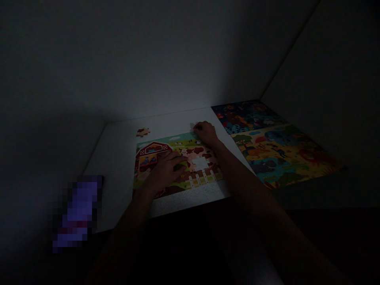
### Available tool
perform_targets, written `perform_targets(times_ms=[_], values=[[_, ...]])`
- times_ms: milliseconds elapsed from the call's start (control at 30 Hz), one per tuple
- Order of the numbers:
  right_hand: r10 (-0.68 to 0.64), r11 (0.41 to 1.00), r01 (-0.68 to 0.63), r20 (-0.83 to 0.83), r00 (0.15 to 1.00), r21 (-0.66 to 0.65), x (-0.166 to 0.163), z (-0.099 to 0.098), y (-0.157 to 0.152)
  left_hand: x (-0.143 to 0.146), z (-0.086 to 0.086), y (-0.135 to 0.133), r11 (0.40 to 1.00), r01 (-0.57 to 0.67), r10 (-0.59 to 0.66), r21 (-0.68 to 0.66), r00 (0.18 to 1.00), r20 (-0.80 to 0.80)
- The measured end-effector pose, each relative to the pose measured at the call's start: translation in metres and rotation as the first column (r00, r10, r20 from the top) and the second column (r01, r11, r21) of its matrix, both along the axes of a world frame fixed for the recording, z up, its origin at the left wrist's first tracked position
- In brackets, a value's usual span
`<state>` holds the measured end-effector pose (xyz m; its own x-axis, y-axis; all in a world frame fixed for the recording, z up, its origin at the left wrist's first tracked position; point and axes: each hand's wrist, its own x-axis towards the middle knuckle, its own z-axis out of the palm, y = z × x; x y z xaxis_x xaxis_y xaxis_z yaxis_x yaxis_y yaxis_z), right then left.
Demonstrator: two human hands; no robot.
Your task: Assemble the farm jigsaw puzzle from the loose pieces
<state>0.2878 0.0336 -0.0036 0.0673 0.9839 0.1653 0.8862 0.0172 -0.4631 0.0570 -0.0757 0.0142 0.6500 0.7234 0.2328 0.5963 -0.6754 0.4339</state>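
A farm jigsaw puzzle [178, 186] with a red barn, a spotted cow and a white fence lies on the white table. A pale gap shows in the cow's body. My left hand [169, 166] rests over the puzzle's middle, fingers stretched towards the cow. At the puzzle's upper right edge is my right hand [204, 132], its fingers curled together near the tabletop. Dim light hides whatever may be between those fingertips. One loose brown and cream puzzle piece [143, 132] lies beyond the puzzle's upper left corner.
To the right lie a dark-blue picture puzzle [249, 114] and a yellow animal picture puzzle [276, 154]. A blurred-out purple object [81, 206] is at the table's left edge. Pale walls [166, 59] close off the back and right side of the white table [113, 158].
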Motion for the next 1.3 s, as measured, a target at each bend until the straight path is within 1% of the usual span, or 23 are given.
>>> perform_targets(times_ms=[533, 833, 1000, 1100, 1167, 1233, 1300], values=[[0.006, 1.000, -0.006, -0.006, 1.000, 0.014, 0.000, 0.000, -0.001, 0.000, -0.002, 0.000, 1.000, 0.009, -0.008, 0.019, 1.000, -0.008], [0.005, 1.000, -0.005, 0.024, 1.000, 0.005, -0.001, 0.002, -0.002, 0.001, -0.001, -0.008, 0.998, -0.033, 0.039, 0.062, 0.995, -0.095], [0.007, 1.000, -0.007, 0.048, 0.999, 0.004, -0.003, 0.004, -0.006, 0.004, -0.001, -0.021, 0.990, -0.124, 0.131, 0.069, 0.986, -0.104], [0.024, 1.000, -0.024, 0.052, 0.998, 0.006, -0.002, 0.003, -0.006, -0.003, 0.002, -0.023, 0.974, -0.207, 0.215, 0.089, 0.972, -0.094], [0.011, 1.000, -0.011, 0.060, 0.998, 0.001, -0.002, 0.002, -0.005, -0.016, 0.005, -0.020, 0.948, -0.299, 0.307, 0.107, 0.949, -0.075], [0.011, 1.000, -0.010, 0.064, 0.998, -0.006, -0.002, 0.001, -0.004, -0.037, 0.007, -0.014, 0.917, -0.382, 0.389, 0.117, 0.920, -0.046], [0.017, 1.000, -0.016, 0.064, 0.998, -0.007, -0.001, 0.001, -0.004, -0.060, 0.006, -0.007, 0.906, -0.404, 0.413, 0.129, 0.909, -0.052]])
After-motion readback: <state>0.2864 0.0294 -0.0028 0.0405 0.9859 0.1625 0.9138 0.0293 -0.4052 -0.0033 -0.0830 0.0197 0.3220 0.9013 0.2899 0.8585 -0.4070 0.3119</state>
